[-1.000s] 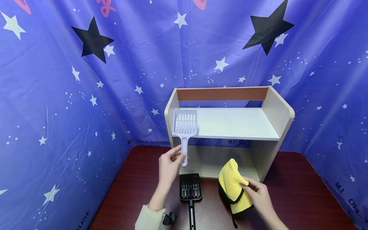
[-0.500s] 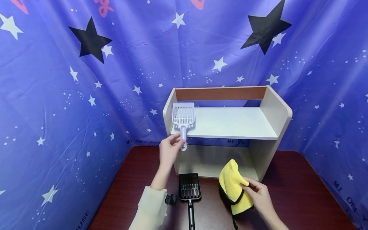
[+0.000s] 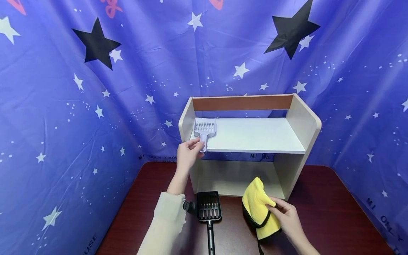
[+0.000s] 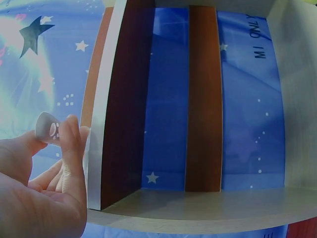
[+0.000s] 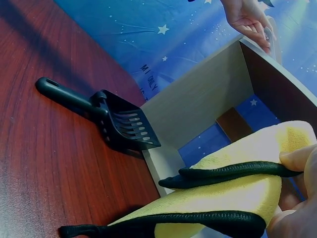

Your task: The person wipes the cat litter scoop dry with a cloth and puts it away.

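The left hand [image 3: 188, 152] pinches a pale scoop [image 3: 204, 127] at the shelf [image 3: 255, 134], center frame. At lower right, the right hand [image 3: 287, 216] grips a yellow cloth [image 3: 256, 205]; a black scoop [image 3: 209, 206] lies bottom center.

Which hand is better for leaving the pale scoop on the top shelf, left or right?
Probably the left hand: it holds the pale scoop at the left end of the top shelf. The right hand is lower down, busy pinching the yellow cloth.
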### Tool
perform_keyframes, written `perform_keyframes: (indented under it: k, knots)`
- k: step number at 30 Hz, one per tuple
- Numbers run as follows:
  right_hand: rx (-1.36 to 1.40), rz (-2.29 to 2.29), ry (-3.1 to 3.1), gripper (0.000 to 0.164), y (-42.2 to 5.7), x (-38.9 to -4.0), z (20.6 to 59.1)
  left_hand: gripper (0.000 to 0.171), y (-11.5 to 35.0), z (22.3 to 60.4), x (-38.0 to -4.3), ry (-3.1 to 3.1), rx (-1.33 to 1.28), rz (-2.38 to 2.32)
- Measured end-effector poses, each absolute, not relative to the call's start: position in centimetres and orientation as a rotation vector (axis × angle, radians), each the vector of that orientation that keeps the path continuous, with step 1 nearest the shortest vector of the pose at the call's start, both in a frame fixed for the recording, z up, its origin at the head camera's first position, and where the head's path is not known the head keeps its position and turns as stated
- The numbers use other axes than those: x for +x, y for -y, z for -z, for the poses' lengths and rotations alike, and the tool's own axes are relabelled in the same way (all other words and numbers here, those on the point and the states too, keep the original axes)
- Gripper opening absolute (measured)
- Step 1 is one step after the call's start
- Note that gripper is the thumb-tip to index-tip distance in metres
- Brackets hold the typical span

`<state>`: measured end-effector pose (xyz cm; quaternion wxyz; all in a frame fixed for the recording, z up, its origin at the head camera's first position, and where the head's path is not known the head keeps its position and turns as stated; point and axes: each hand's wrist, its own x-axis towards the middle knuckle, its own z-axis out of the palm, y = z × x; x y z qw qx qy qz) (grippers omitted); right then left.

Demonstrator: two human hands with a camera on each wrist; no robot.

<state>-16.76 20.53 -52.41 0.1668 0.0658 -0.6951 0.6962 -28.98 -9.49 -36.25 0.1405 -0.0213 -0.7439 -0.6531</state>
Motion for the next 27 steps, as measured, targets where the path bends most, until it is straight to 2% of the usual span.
perform_keyframes:
  k: [6, 19, 27]
  knots:
    - [0.18, -2.002, 1.987, 0.027, -20.7, -16.6, 52.6, 0.039, 9.7, 35.8, -29.2, 2.182, -0.052, 1.883]
    - [0.187, -2.0, 1.964, 0.026, -21.1, -16.5, 52.6, 0.063, 10.8, 35.4, -27.4, 2.289, -0.138, 1.98]
    - [0.177, -1.994, 1.972, 0.025, -21.1, -16.4, 52.7, 0.058, 10.6, 35.5, -27.6, 2.312, -0.141, 1.875]
